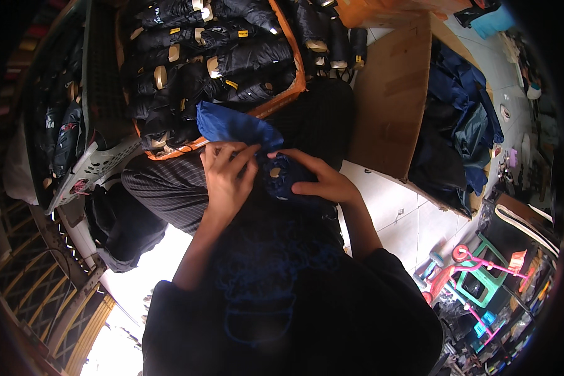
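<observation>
Clasping navy bundle [286, 170] in right hand [324, 178], touching blue cloth [235, 123] by crate edge [288, 97] with left hand [229, 169], grip unclear, likely tidying before wrapping.

The camera sits up there on the person's head, the left of a side-by-side pair, peering steeply down over the dark shirt [357, 313] at the left hand [229, 166] and right hand [326, 180], close below; its fisheye sweep curves the room toward a dark rim.
</observation>
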Demonstrator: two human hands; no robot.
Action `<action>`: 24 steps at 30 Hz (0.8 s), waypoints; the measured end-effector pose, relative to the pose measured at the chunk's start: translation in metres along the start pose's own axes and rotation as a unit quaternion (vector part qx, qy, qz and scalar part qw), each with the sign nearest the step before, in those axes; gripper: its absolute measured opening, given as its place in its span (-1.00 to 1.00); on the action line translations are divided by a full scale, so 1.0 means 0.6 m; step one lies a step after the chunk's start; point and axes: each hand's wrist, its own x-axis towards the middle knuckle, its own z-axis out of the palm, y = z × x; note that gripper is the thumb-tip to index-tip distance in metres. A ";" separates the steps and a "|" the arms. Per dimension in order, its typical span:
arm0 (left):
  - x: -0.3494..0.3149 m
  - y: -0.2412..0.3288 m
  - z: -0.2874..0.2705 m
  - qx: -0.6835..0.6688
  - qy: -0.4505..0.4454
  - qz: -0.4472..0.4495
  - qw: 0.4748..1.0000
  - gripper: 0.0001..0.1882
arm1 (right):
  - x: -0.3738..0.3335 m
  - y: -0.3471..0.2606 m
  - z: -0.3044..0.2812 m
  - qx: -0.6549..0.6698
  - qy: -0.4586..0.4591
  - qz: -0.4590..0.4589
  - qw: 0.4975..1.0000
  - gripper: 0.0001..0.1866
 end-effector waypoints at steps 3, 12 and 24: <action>-0.002 0.000 -0.005 -0.012 0.008 -0.003 1.000 -0.75 | 0.009 0.012 -0.002 -0.158 0.051 -0.089 0.982 -0.24; -0.004 -0.006 -0.016 -0.041 0.005 -0.032 0.999 -0.74 | 0.012 0.021 0.019 -0.137 0.059 -0.067 0.987 -0.23; 0.015 -0.019 -0.067 -0.174 -0.155 -0.081 0.969 -0.61 | 0.008 0.032 0.021 0.031 -0.039 -0.077 0.996 -0.24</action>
